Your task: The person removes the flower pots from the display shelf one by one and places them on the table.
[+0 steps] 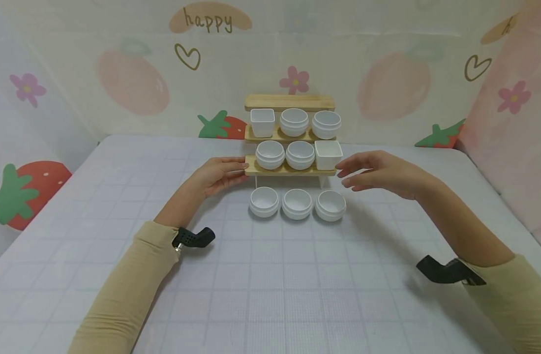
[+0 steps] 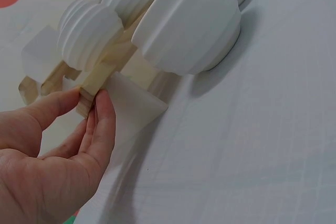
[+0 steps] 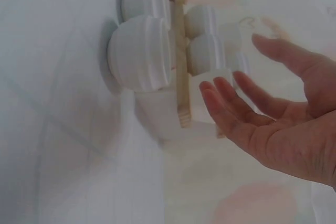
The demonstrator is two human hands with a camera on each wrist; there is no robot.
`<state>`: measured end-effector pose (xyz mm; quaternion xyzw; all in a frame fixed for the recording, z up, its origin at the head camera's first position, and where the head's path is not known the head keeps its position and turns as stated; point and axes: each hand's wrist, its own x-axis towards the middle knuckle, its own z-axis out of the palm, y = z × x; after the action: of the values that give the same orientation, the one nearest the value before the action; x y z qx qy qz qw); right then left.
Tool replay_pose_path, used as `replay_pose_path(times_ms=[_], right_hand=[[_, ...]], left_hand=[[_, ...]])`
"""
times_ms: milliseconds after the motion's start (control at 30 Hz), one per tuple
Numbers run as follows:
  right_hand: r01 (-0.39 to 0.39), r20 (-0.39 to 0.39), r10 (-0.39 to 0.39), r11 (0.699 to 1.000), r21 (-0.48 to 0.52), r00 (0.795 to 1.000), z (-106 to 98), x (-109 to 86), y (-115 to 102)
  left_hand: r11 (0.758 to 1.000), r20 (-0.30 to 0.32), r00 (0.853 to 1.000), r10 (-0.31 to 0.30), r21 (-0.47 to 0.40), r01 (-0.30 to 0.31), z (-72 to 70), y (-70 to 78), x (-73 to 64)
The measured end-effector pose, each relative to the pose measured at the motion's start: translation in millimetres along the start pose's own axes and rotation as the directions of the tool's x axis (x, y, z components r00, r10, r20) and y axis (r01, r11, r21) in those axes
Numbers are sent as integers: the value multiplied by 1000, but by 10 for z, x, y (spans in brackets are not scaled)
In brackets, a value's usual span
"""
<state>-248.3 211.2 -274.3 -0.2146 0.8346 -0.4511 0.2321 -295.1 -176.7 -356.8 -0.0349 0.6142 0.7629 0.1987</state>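
A tiered wooden stand (image 1: 290, 102) rises at the back of the table, its lower shelf (image 1: 279, 172) carrying two round white bowls (image 1: 270, 155) and a square white bowl (image 1: 328, 155). On the middle shelf are a square white bowl (image 1: 262, 123) and two round ones (image 1: 294, 122). My left hand (image 1: 220, 175) pinches the left end of the lower shelf between thumb and fingers, as the left wrist view shows. Beside the shelf's right end, my right hand (image 1: 376, 172) hovers with fingers spread and nothing in them.
Three round white bowls (image 1: 297, 204) stand in a row on the table in front of the stand. The table has a pale checked cloth (image 1: 270, 295). Behind the stand hangs a patterned curtain (image 1: 332, 59). The stand's top shelf lies close before it.
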Motion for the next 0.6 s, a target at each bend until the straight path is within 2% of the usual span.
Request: replay_pose_path(times_ms=[233, 600], right_hand=[[-22, -30, 22, 1000, -10, 999, -26, 51, -114], [9, -85, -7, 1000, 20, 996, -49, 112, -264]], left_hand=[[1000, 2, 1000, 5, -14, -5, 0, -4, 10], [1000, 7, 1000, 4, -26, -3, 0, -4, 5]])
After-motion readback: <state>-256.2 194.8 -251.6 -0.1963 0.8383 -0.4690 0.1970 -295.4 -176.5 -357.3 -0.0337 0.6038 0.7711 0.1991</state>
